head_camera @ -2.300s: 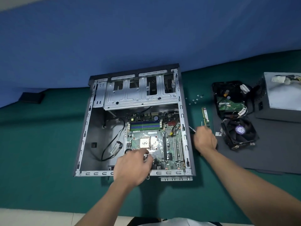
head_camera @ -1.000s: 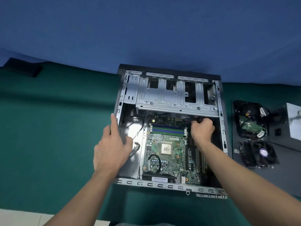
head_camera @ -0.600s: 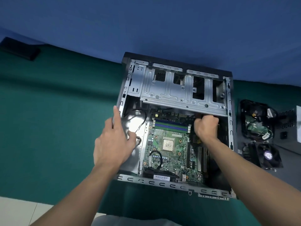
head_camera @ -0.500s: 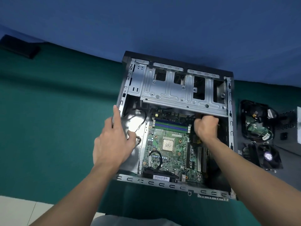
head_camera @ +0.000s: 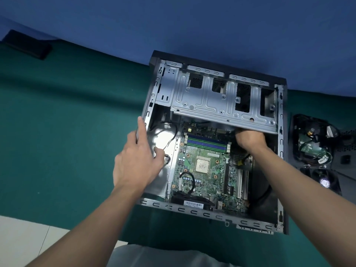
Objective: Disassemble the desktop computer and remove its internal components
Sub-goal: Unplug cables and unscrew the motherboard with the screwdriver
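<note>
Both unmoved, left hand [head_camera: 137, 162], right hand [head_camera: 249, 138], case [head_camera: 212, 215]

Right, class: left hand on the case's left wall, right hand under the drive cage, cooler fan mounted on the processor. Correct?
No: the head view shows the processor bare; the cooler fan lies outside the case, to its right. The left hand and right hand are as stated.

Left hand [head_camera: 137, 162] is moved off the near part of the motherboard [head_camera: 202, 166] and laid against the left wall of the case [head_camera: 148, 112], index finger straight along the rim. Right hand [head_camera: 250, 138] is brought in from the table [head_camera: 67, 132] and curled at the board's far right corner, under the drive cage [head_camera: 212, 105] edge.
</note>
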{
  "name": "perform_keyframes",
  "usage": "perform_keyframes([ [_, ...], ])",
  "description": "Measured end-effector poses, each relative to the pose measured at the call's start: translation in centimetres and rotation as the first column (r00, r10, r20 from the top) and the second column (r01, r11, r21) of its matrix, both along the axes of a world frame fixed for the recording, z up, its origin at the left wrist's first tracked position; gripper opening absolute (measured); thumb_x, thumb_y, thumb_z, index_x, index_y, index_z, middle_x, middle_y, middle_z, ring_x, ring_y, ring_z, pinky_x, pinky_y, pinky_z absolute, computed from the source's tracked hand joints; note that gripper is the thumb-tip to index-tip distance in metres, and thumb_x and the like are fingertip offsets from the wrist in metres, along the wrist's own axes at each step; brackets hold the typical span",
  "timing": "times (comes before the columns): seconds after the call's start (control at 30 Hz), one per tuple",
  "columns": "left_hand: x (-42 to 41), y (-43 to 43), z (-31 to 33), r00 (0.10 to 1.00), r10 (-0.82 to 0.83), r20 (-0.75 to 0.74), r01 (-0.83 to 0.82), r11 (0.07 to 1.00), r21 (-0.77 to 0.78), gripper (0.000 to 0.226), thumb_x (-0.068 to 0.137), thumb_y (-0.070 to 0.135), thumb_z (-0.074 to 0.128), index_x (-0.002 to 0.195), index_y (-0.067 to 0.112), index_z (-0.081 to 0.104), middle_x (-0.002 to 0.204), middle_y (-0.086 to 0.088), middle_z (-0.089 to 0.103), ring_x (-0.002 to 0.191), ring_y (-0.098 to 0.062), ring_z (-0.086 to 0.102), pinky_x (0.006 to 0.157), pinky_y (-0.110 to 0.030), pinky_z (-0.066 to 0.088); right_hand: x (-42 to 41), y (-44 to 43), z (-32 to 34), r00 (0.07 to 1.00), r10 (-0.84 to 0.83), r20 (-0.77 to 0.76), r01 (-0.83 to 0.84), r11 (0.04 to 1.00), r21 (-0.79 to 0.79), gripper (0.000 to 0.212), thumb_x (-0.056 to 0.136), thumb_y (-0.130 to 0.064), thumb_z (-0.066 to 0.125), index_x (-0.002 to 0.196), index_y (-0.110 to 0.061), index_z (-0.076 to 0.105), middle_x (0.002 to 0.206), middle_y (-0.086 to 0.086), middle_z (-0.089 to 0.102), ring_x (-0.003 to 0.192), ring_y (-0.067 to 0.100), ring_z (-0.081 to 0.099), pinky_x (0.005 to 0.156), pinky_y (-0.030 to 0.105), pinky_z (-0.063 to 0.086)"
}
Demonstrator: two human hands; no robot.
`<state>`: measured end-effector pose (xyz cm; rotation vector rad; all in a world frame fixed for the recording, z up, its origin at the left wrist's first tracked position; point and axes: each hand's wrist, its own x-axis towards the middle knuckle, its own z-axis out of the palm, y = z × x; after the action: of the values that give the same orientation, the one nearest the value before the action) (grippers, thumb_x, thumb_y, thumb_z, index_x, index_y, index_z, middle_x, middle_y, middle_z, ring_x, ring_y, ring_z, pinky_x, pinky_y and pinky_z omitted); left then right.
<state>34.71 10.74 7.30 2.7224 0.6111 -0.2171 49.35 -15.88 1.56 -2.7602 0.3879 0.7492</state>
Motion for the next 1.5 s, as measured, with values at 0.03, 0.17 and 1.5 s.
perform_keyframes([
  [0.03, 0.0, 0.0, 0.0, 1.0, 0.0, 0.002, 0.0, 1.0, -0.002, 0.08, 0.09, 0.042, 0.046, 0.153, 0.023, 0.001, 0.129, -0.013, 0.05, 0.068, -0.02, 0.041, 0.057, -0.031, 0.033, 0.2, -0.1, 0.0, 1.0, 0.026, 0.016, -0.026, 1.0, 0.002, 0.033, 0.1, -0.017, 0.038, 0.068, -0.019, 0.038, 0.072, 0.002, 0.043, 0.068, 0.02, 0.042, 0.051, 0.019, 0.031],
  [0.17, 0.1, 0.0, 0.2, 1.0, -0.003, 0.006, 0.003, 1.0, -0.002, 0.08, 0.09, 0.043, 0.047, 0.154, 0.021, 0.003, 0.13, -0.015, 0.049, 0.073, -0.026, 0.049, 0.059, -0.033, 0.033, 0.8, -0.3, 0.5, 0.991, 0.128, -0.028, -0.128, 0.992, -0.006, 0.031, 0.102, -0.018, 0.037, 0.071, -0.019, 0.038, 0.072, 0.0, 0.04, 0.064, 0.017, 0.04, 0.058, 0.026, 0.035],
  [1.5, 0.1, -0.1, 0.0, 1.0, 0.003, 0.015, -0.003, 1.0, 0.004, 0.08, 0.089, 0.04, 0.045, 0.155, 0.021, 0.005, 0.127, -0.015, 0.05, 0.069, -0.024, 0.037, 0.062, -0.036, 0.03, 0.3, 0.0, 1.9, 0.959, 0.263, -0.104, -0.281, 0.93, -0.238, 0.046, 0.101, -0.033, 0.032, 0.146, -0.024, 0.031, 0.15, 0.012, 0.036, 0.132, 0.04, 0.039, 0.101, 0.051, 0.037],
])
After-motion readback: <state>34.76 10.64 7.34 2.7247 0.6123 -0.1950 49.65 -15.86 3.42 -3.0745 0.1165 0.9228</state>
